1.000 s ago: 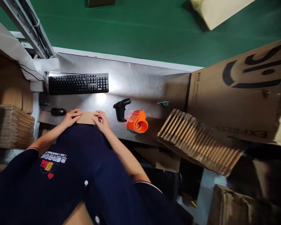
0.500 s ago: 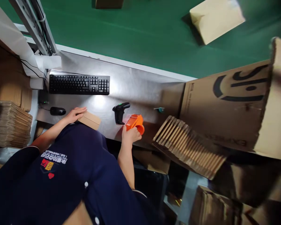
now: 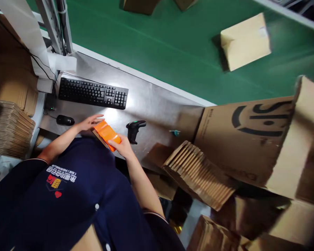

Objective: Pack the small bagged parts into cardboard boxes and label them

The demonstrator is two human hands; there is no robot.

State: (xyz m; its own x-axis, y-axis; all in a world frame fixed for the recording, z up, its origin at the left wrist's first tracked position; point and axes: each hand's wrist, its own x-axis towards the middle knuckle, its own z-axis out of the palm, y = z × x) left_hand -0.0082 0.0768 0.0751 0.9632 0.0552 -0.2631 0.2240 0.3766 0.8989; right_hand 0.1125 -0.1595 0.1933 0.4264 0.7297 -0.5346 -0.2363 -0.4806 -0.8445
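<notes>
My right hand (image 3: 123, 146) grips an orange tape dispenser (image 3: 107, 134), fingers closed round its near end. The dispenser lies over a small cardboard box (image 3: 98, 138), just in front of my body; only a thin edge of the box shows. At the box's left end is my left hand (image 3: 90, 122), holding it with fingers extended along the far side; its thumb is hard to see. A black barcode scanner (image 3: 134, 130) stands on the metal table (image 3: 157, 104), just right of my right hand.
Beyond the hands lie a black keyboard (image 3: 92, 93) and a mouse (image 3: 65, 120). A green conveyor belt (image 3: 172, 52) with parcels runs behind the table. At right stand a large carton (image 3: 225, 139) and a stack of folded cardboard (image 3: 199, 172); more flat cardboard (image 3: 10, 129) is at left.
My right hand has carried the tape dispenser left, from beside the scanner to over the small box. My left hand has stayed at the box. The camera view has turned slightly.
</notes>
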